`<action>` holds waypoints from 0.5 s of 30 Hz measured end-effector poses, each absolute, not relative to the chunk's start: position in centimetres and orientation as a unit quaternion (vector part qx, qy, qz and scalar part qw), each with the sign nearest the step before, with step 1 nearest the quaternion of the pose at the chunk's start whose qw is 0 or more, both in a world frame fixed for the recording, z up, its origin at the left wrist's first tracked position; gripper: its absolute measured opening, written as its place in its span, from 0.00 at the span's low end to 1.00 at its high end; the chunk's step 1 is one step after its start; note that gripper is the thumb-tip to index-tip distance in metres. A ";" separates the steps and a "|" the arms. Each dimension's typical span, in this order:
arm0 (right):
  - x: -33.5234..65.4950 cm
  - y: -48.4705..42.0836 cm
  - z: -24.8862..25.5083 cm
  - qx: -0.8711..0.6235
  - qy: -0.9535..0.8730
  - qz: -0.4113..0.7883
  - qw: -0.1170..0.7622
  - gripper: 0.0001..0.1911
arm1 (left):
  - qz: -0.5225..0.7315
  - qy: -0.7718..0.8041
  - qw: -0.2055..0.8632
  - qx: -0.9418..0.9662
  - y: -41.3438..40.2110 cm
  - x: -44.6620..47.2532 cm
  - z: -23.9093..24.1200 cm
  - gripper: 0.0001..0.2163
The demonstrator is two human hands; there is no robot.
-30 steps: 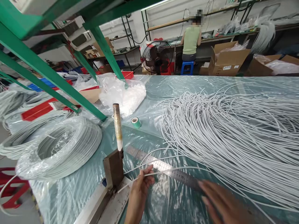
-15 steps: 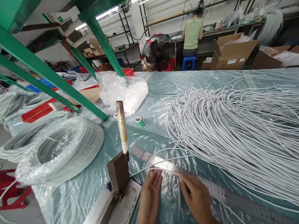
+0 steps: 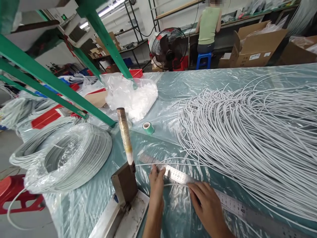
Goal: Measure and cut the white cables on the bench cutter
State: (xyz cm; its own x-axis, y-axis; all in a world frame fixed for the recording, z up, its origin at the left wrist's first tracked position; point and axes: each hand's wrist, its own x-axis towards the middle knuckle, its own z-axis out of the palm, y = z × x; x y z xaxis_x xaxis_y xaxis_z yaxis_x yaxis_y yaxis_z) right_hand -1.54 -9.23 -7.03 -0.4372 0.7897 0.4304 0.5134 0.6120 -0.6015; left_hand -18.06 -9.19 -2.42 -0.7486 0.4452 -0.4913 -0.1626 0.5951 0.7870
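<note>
Two hands work at the surface's near edge: the left hand (image 3: 156, 180) and right hand (image 3: 206, 203) each pinch a white wire (image 3: 176, 184). It lies stretched between them along the steel ruler (image 3: 223, 198), beside the cutter block (image 3: 124, 183).

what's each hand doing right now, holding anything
Left hand: fingers pinched on a thin white cable beside the steel ruler.
Right hand: fingertips pressing the same cable down at the ruler; a closed grip cannot be told.
</note>
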 end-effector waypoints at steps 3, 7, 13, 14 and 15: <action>-2.3 -8.9 -7.5 -0.343 -0.860 0.174 0.335 0.13 | 0.353 0.876 0.282 0.167 -8.7 -17.8 -2.2 0.28; -2.5 -8.7 -8.3 -0.303 -0.898 0.145 0.284 0.17 | 0.148 0.915 0.206 0.313 -8.7 -16.5 -2.6 0.32; -2.0 -8.6 -8.5 -0.272 -0.916 0.099 0.278 0.18 | 0.009 0.916 0.079 0.393 -9.9 -14.5 -4.1 0.31; -2.0 -8.7 -8.5 -0.270 -0.916 0.099 0.279 0.18 | 0.010 0.915 0.062 0.398 -10.0 -14.5 -4.2 0.31; -1.9 -8.7 -8.5 -0.270 -0.915 0.101 0.282 0.17 | 0.015 0.914 0.049 0.402 -10.0 -14.6 -4.3 0.32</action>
